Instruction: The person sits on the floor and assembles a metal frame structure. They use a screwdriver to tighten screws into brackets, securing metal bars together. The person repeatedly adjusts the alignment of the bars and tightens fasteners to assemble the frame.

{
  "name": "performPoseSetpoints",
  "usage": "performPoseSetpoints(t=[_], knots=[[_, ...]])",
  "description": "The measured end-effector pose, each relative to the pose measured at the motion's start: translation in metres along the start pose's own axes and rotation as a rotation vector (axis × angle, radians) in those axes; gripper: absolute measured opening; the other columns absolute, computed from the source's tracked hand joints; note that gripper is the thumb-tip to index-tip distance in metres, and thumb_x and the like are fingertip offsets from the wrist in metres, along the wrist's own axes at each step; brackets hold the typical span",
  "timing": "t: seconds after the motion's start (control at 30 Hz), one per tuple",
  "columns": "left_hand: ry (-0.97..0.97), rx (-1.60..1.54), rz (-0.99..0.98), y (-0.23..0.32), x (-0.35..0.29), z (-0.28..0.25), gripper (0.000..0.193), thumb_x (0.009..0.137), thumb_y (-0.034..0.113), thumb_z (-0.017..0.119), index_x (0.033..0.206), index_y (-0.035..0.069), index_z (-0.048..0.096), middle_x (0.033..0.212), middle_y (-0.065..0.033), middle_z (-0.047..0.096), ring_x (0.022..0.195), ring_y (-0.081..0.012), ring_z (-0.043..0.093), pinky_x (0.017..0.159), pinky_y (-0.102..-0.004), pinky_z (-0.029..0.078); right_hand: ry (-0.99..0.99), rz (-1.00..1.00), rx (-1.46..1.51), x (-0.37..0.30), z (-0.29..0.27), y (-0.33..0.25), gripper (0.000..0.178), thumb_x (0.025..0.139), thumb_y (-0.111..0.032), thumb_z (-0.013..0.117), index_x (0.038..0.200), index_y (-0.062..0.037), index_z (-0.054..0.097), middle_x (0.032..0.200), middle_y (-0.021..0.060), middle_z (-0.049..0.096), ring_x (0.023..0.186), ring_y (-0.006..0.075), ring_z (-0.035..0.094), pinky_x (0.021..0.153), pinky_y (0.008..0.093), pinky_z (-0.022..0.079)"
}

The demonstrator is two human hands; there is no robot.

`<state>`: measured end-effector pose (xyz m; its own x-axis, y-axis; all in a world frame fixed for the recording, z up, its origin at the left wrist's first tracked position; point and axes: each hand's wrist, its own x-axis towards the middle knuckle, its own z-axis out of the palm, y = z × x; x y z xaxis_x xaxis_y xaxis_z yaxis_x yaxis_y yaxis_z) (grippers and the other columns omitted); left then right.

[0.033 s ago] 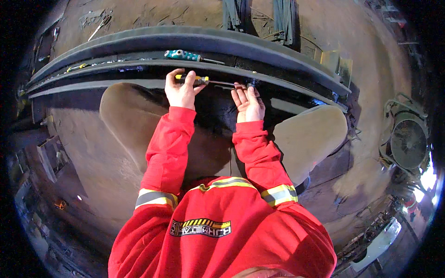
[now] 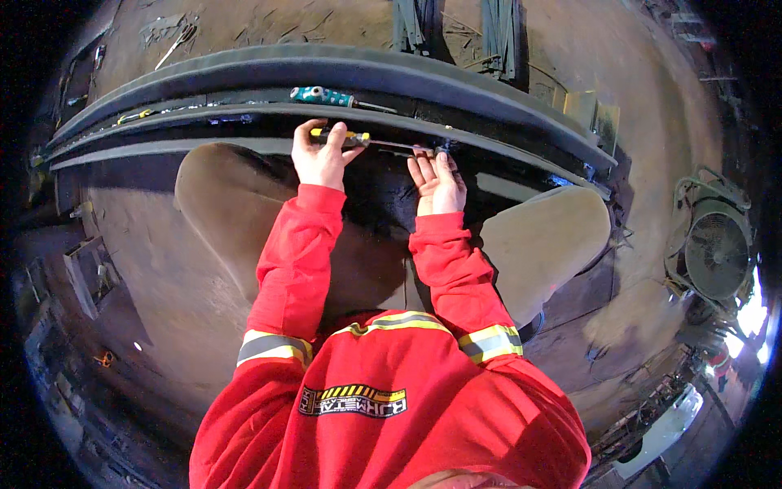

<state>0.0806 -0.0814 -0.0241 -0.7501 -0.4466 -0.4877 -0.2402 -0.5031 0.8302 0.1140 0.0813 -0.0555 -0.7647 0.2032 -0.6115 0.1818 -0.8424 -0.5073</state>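
Note:
My left hand (image 2: pixel 320 165) is closed around the yellow and black handle of a screwdriver (image 2: pixel 355 138). Its thin shaft points right along a long dark steel beam (image 2: pixel 269 114). Near the shaft's tip, my right hand (image 2: pixel 441 191) is palm up with its fingers curled. Thumb and fingertips close on a small dark, bluish piece at the beam's near edge, too small to name. Just beyond my left hand, a second screwdriver (image 2: pixel 324 97) with a green and white handle lies in the beam's channel.
A small yellow-handled tool (image 2: pixel 135 116) lies farther left in the channel. Dark metal strips (image 2: pixel 498 37) are stacked beyond the beam. At the right stands a round floor fan (image 2: pixel 717 254). My knees flank the work on the near side.
The screwdriver and my left hand have shifted very slightly to the right. My right hand stays nearly in place.

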Motion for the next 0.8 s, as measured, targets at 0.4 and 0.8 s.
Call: performPoseSetpoints(t=[0.4, 0.8], knots=[[0.04, 0.169, -0.202, -0.008, 0.022, 0.013, 0.029, 0.08, -0.002, 0.059, 0.102, 0.001, 0.04, 0.096, -0.0159, 0.055, 0.079, -0.028, 0.063, 0.061, -0.0392, 0.06, 0.018, -0.01, -0.031, 0.002, -0.001, 0.002, 0.012, 0.092, -0.013, 0.052, 0.094, -0.0025, 0.057, 0.107, 0.0195, 0.061, 0.102, 0.034, 0.061, 0.086, 0.0471, 0.052], [-0.276, 0.104, 0.393, 0.017, -0.073, 0.029, 0.022, 0.088, -0.004, 0.047, 0.108, 0.003, 0.039, 0.102, -0.0171, 0.059, 0.093, -0.025, 0.061, 0.084, -0.0342, 0.049, 0.024, 0.106, 0.106, -0.002, 0.005, -0.004, 0.021, 0.094, -0.022, 0.052, 0.094, -0.0014, 0.052, 0.108, 0.0258, 0.059, 0.106, 0.0346, 0.059, 0.085, 0.0418, 0.053]])
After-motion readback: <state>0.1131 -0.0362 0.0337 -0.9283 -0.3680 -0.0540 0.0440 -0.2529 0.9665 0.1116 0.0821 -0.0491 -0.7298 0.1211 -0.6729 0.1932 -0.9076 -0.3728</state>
